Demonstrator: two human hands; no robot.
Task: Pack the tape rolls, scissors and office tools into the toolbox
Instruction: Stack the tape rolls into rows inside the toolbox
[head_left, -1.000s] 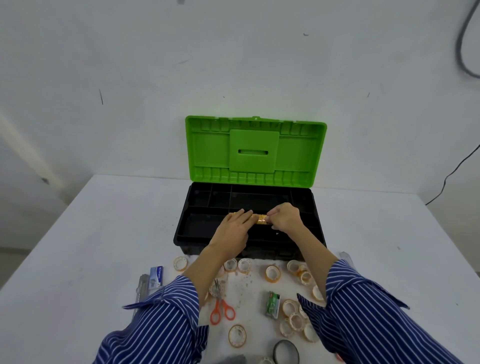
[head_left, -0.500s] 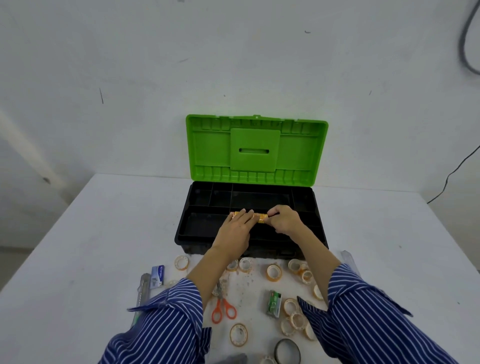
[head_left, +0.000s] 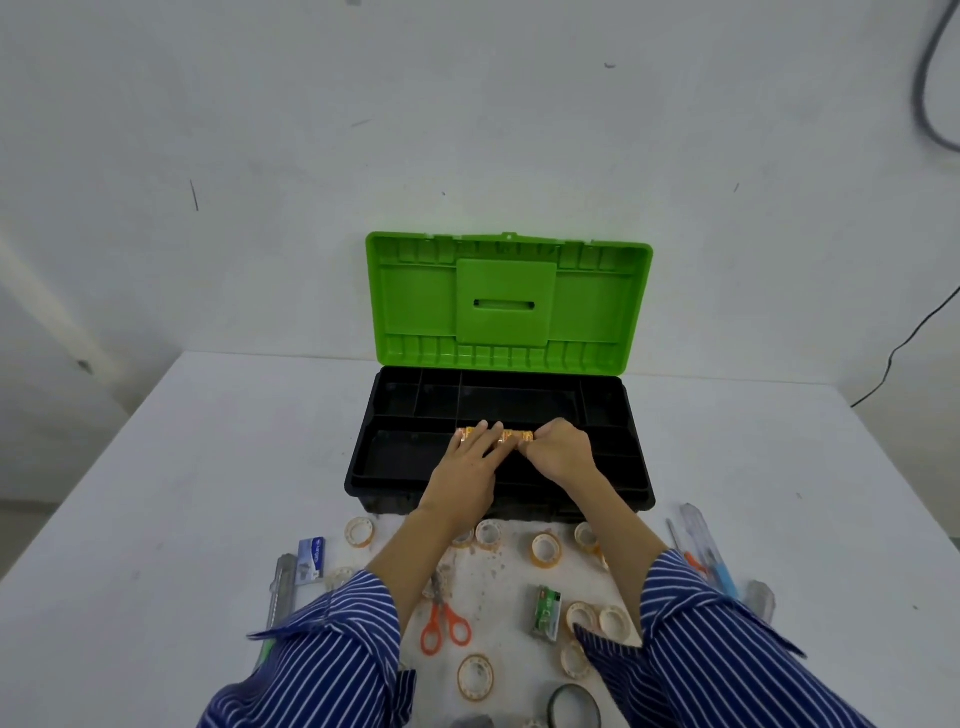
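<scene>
Over the toolbox (head_left: 498, 467) tray: a row of amber tape rolls (head_left: 496, 435), left hand (head_left: 470, 465) flat-fingered on it, right hand (head_left: 558, 454) pinching its end. Risk: uneven pressure buckles the row, scattering rolls across compartments. Scissors (head_left: 441, 618) remain on the surface (head_left: 182, 493).

I can read no text from here. The small blue box (head_left: 310, 555) at about 8 o'clock on the worktop (head_left: 156, 493) and the green packet (head_left: 546, 613) at 6 o'clock carry print, but it is too small and blurred.

toolbox (head_left: 498, 467) behind tape rolls (head_left: 545, 549), scissors (head_left: 444, 621)
</scene>
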